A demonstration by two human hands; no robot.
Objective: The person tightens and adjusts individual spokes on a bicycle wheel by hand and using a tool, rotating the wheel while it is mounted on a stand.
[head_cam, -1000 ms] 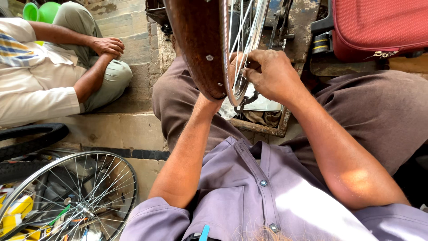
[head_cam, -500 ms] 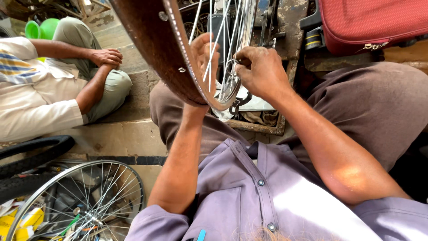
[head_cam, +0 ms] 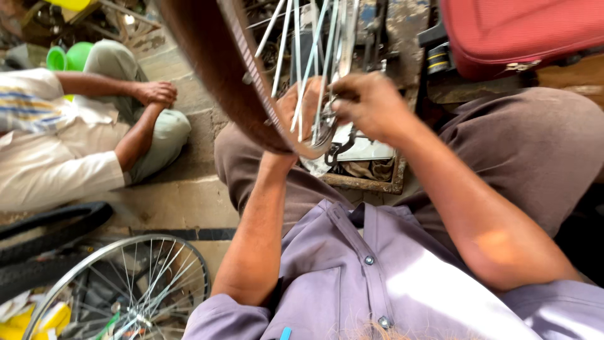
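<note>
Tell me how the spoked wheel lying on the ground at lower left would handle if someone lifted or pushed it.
The spoked wheel looks like a bare metal rim on thin wire spokes, so it is probably light for its size yet stiff. Stood upright, its round rim would likely roll away or topple. The spokes may bend if gripped hard, so the rim seems the safer hold.

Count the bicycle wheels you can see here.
2. One rusty-rimmed wheel is held up between the left hand and right hand; a second spoked wheel lies at lower left. Others may be hidden.
</note>
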